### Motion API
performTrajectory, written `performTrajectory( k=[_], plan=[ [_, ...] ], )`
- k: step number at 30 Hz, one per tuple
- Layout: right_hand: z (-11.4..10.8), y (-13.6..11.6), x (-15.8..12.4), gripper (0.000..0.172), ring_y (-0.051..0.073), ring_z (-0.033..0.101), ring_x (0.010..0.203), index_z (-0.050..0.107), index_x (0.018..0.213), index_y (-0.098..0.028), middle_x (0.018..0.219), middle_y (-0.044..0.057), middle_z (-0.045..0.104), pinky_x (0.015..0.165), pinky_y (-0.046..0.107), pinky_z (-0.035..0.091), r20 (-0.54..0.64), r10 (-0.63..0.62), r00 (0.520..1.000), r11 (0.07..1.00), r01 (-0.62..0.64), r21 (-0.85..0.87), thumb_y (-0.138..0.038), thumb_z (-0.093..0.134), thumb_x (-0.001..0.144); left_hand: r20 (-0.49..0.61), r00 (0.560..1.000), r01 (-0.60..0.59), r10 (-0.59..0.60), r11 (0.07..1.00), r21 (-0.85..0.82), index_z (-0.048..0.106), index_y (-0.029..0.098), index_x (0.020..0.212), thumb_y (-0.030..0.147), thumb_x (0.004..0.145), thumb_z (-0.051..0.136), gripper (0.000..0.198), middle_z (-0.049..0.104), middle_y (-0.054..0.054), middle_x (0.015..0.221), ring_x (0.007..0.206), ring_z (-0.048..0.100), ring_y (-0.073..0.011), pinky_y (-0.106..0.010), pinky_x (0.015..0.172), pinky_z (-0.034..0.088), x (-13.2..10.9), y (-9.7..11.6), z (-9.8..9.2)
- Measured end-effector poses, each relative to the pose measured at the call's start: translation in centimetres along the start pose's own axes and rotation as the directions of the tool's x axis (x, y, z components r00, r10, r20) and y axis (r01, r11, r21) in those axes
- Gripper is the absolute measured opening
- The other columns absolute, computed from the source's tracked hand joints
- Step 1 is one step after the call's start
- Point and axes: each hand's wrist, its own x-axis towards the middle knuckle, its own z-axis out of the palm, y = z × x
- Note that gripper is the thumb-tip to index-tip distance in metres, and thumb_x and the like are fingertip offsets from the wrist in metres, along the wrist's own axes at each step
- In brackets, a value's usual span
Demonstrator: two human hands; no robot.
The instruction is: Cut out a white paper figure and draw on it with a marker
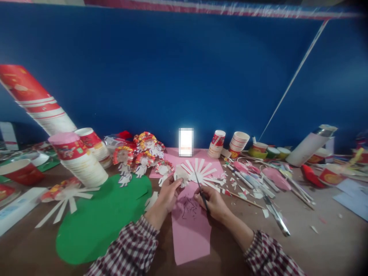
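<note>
Between the thumb and fingers of my left hand point(170, 191) is a white paper cutout point(180, 174). My right hand point(212, 201) grips a slim dark pointed tool point(202, 196), which looks like scissors seen edge-on. Its narrow tip points away from me, to the right of the cutout. Under both hands lies a pink paper sheet point(192, 243) with dark line drawings on it. Just beyond my hands is a white paper cup cut into spread strips point(201, 172), resting partly on a pink sheet point(214, 159).
Left lies a green sheet point(100, 222); paper-cup stacks point(86, 165) lean behind it. Several paper figures with beaded-looking manes point(143, 161) stand at its back. Right are scraps, brushes, a box cutter point(277, 216) and more cups point(239, 143). A blue panel point(172, 69) closes off the back.
</note>
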Motion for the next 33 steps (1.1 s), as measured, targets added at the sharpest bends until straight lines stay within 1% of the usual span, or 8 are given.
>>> performTrajectory(
  k=[3,8,12,17,22,27,33],
  plan=[
    [0.1,-0.2,-0.1,0.022,0.009,0.047,0.044,0.059,0.082,-0.018,0.054,-0.005,0.049,0.041,0.018,0.034,0.042,-0.015,0.999,1.0,0.015,0.006,-0.038,0.067,0.079,-0.015,1.0,0.002,-0.002,1.0,0.016,0.062,0.015,0.078,0.02,0.057,0.081,0.029,0.065,0.002,0.069,0.061,0.06,-0.0089,-0.021,0.06,0.049,0.2,-0.1,-0.2],
    [0.0,-1.1,-0.3,0.024,0.009,0.045,0.045,0.061,0.083,-0.017,0.053,-0.005,0.049,0.042,0.018,0.033,0.015,0.003,1.0,0.993,-0.001,-0.118,-0.04,0.068,0.077,-0.008,1.0,-0.006,0.007,1.0,0.03,0.063,0.015,0.08,0.016,0.056,0.08,0.029,0.067,0.001,0.072,0.066,0.063,-0.0104,-0.022,0.064,0.05,0.4,-0.3,-0.3],
    [0.0,-1.5,-0.5,0.026,0.009,0.046,0.045,0.062,0.082,-0.017,0.051,-0.005,0.049,0.042,0.018,0.032,0.015,0.013,1.0,0.987,-0.01,-0.163,-0.042,0.066,0.078,0.014,1.0,-0.007,0.006,0.999,0.033,0.065,0.015,0.083,0.017,0.058,0.078,0.028,0.068,0.0,0.074,0.066,0.063,-0.0114,-0.023,0.065,0.05,0.2,-0.2,-0.2],
    [-0.1,-1.6,-0.5,0.024,0.009,0.045,0.044,0.063,0.08,-0.017,0.051,-0.005,0.05,0.042,0.018,0.032,0.015,0.0,1.0,0.983,0.003,-0.186,-0.04,0.069,0.076,0.043,0.999,0.0,-0.002,0.999,0.04,0.065,0.016,0.083,0.018,0.06,0.076,0.026,0.067,0.0,0.071,0.064,0.062,-0.0114,-0.024,0.066,0.05,0.1,-0.1,-0.1],
    [-0.1,-1.9,-0.5,0.025,0.008,0.043,0.044,0.063,0.077,-0.016,0.05,-0.005,0.049,0.042,0.017,0.03,0.026,0.003,1.0,0.98,0.002,-0.198,-0.04,0.068,0.077,0.015,1.0,-0.002,0.002,0.998,0.06,0.065,0.015,0.084,0.019,0.059,0.078,0.029,0.069,-0.002,0.078,0.071,0.064,-0.0129,-0.025,0.07,0.05,0.2,-0.2,-0.3],
    [0.0,-1.8,-0.5,0.027,0.008,0.04,0.042,0.063,0.076,-0.016,0.047,-0.006,0.046,0.04,0.018,0.026,0.038,0.015,0.999,0.983,-0.008,-0.182,-0.042,0.068,0.077,-0.011,1.0,0.0,0.001,0.997,0.079,0.063,0.015,0.083,0.02,0.057,0.079,0.03,0.067,0.0,0.073,0.065,0.062,-0.012,-0.025,0.065,0.05,0.0,0.0,-0.1],
    [0.0,-1.8,-0.7,0.028,0.009,0.045,0.043,0.062,0.078,-0.017,0.05,-0.004,0.051,0.041,0.019,0.032,0.031,0.011,0.999,0.986,-0.005,-0.164,-0.045,0.068,0.077,-0.042,0.999,-0.004,0.008,0.995,0.097,0.062,0.017,0.082,0.02,0.058,0.078,0.029,0.067,0.001,0.075,0.068,0.063,-0.0119,-0.024,0.067,0.05,0.0,0.0,0.0]
  ],
)
